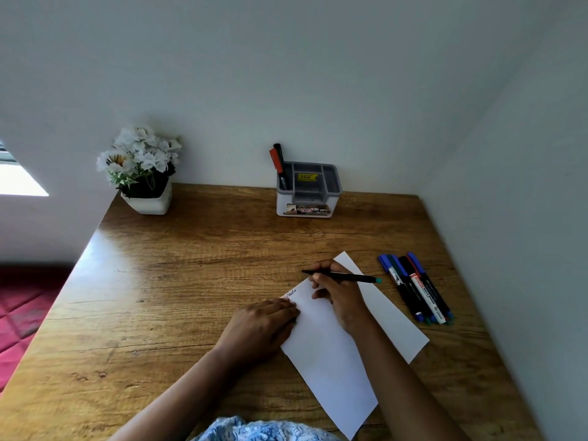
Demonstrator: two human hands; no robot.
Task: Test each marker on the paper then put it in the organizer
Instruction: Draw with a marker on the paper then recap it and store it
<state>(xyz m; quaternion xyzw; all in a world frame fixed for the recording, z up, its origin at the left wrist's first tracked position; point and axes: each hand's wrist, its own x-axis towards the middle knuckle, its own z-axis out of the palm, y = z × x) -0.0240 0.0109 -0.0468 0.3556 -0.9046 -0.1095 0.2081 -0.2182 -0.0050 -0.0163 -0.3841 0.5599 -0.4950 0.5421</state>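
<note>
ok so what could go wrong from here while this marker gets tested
1. The marker held in the right hand seems to point just past the paper's far edge, so a stroke there could ink the bare wooden table.
2. The left hand presses on the paper only at its left edge. A firm stroke could pivot or wrinkle the unpinned part of the sheet.
</note>
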